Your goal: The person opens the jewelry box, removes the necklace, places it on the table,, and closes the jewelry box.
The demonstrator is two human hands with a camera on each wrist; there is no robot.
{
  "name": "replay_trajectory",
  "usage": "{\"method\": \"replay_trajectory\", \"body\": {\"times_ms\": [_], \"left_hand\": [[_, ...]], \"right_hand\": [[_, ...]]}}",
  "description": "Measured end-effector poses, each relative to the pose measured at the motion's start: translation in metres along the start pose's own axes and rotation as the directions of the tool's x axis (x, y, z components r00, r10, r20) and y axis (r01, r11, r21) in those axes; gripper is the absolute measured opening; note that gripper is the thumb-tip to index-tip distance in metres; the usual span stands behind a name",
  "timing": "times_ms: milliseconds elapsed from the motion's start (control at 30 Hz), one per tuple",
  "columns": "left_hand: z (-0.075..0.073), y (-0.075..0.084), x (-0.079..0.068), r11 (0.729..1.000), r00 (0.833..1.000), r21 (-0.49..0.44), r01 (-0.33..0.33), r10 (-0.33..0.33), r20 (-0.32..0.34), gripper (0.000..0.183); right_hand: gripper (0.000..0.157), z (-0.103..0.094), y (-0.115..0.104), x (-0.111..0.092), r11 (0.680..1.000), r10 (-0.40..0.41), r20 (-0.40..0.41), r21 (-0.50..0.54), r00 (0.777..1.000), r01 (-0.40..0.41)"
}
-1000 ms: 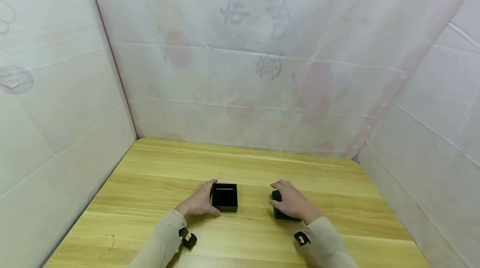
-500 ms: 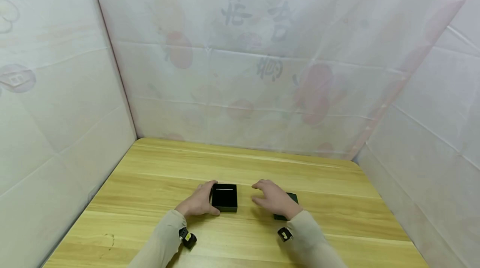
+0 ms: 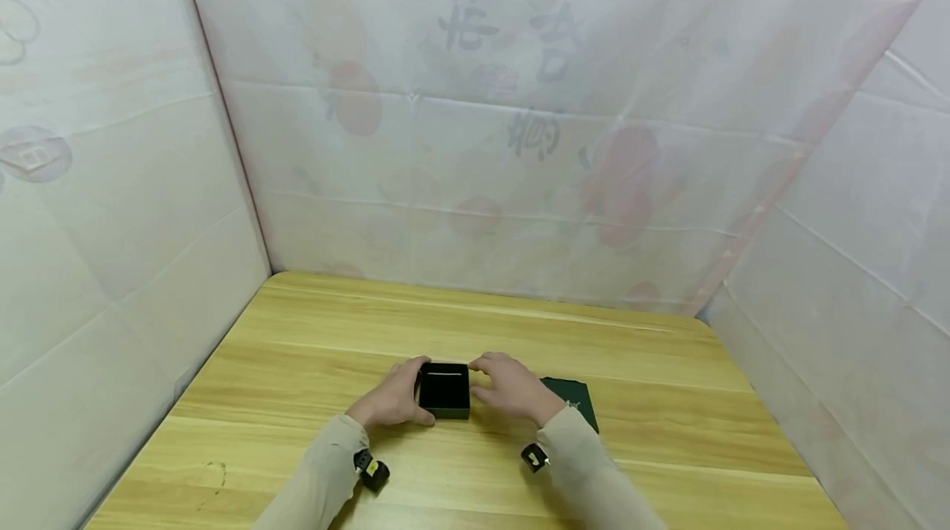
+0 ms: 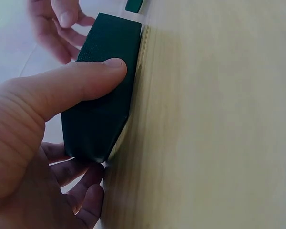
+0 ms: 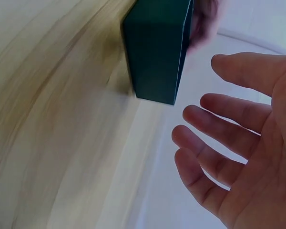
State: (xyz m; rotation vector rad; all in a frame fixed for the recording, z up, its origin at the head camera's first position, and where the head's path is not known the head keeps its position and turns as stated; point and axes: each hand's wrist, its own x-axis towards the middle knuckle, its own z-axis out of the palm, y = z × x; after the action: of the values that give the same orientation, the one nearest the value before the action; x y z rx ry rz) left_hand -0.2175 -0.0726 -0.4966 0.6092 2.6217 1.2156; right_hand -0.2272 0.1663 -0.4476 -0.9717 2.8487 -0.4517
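An uncovered, small dark green gift box (image 3: 448, 412) with a black inside stands on the wooden table; a thin pale line crosses its inside near the back. My left hand (image 3: 393, 398) grips its left end, thumb along the near wall (image 4: 102, 43) and fingers round the far corner. From the other side my right hand (image 3: 512, 386) is close to the box's right wall, its fingers (image 5: 217, 126) loosely spread and holding nothing. Partly behind my right wrist lies the dark green lid (image 3: 582, 402), with a small pale emblem on top.
The yellow wood-grain table (image 3: 334, 324) has rounded back corners. Pale printed cloth walls (image 3: 475, 184) enclose it at the back, left and right. Each sleeve carries a small black wrist camera, such as the left one (image 3: 373, 474).
My right hand has let go of the lid and moved left to the box, leaving the lid on the table. My left hand has stayed in place on the box.
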Motion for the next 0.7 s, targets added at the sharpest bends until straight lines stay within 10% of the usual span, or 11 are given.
{"method": "replay_trajectory", "body": {"times_ms": [700], "left_hand": [[0.0, 0.003, -0.001, 1.0, 1.0, 0.009, 0.014, -0.014, -0.001, 0.096]], "right_hand": [[0.039, 0.016, -0.017, 0.022, 0.992, 0.039, 0.046, -0.119, 0.998, -0.034]]}}
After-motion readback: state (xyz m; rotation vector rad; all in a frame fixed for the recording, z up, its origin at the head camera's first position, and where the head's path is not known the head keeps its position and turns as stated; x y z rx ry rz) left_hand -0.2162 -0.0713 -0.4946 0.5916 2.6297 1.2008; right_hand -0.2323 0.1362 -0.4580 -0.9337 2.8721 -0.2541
